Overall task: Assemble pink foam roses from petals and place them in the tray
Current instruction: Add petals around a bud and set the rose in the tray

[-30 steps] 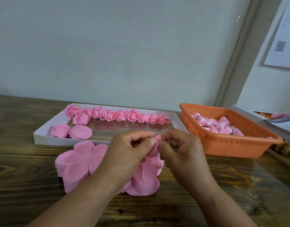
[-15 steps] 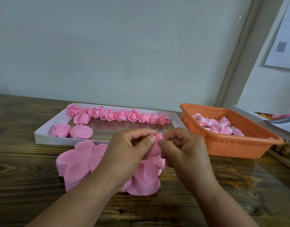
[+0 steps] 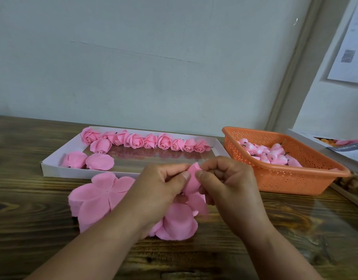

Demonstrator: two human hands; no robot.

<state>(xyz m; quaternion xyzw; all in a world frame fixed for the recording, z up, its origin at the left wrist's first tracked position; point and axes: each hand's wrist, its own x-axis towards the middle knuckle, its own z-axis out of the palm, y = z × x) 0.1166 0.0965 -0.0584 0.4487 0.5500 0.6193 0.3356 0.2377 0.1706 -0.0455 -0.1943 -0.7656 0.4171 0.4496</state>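
My left hand (image 3: 160, 188) and my right hand (image 3: 228, 182) meet above the table and pinch a pink foam rose piece (image 3: 192, 178) between thumbs and fingers. Its loose petals hang below my hands. A stack of flat pink petal sheets (image 3: 99, 201) lies on the wood to the left, partly hidden by my left forearm. Behind it stands the white tray (image 3: 52, 170), with a row of several finished roses (image 3: 145, 140) along its far side and two flat petal pieces (image 3: 87, 160) at its left end.
An orange perforated basket (image 3: 295, 178) with several pink rose buds (image 3: 269, 152) stands at the right. Papers and a box edge (image 3: 344, 152) lie at the far right. A grey wall runs behind the wooden table (image 3: 32, 229).
My thumbs have shifted on the pink piece, and its top edge now shows more between my hands. My hands have stayed over the same spot.
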